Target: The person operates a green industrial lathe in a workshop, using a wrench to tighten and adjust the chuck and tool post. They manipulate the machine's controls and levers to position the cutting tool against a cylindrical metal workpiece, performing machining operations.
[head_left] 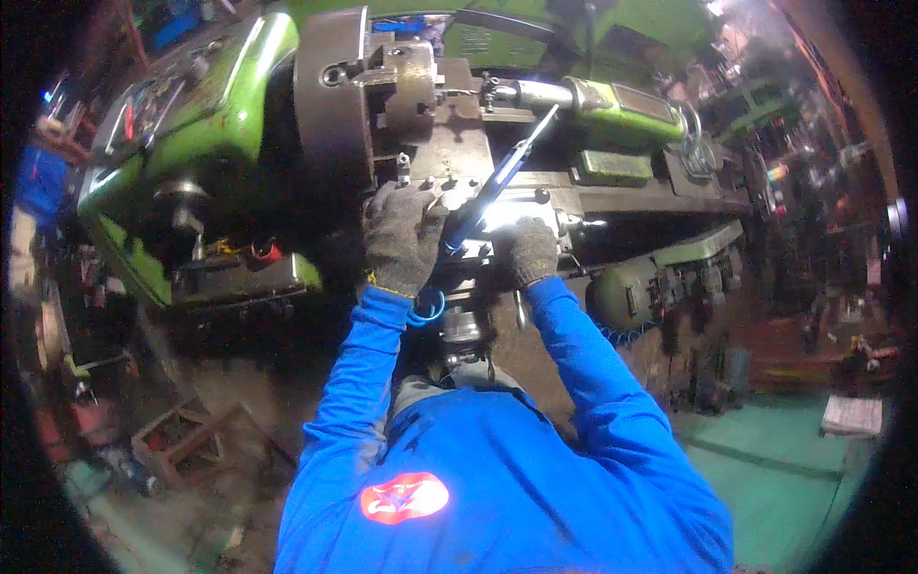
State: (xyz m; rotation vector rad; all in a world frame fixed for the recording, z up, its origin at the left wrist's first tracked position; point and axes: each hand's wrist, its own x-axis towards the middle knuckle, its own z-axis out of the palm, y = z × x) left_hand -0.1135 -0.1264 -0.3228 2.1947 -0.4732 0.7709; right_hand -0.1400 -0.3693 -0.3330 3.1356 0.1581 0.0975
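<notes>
A long, slim blue air blow gun (pixel 497 183) slants up and to the right between my hands, its thin pale nozzle pointing toward the tailstock. My left hand (pixel 402 239), in a grey knit glove, is closed at the gun's lower end; the grip itself is partly hidden. A blue hose (pixel 427 311) loops by that wrist. Also gloved, my right hand (pixel 532 251) has its fingers curled down at the lathe carriage (pixel 535 209), beside a brightly lit surface. Whatever those fingers hold is out of sight.
The green lathe's large chuck (pixel 332 96) stands left of the carriage, the tailstock (pixel 622 112) to the right. Below the headstock is a ledge (pixel 239 277) with small items. A wooden frame (pixel 191 442) lies at lower left; papers (pixel 852 415) rest at far right.
</notes>
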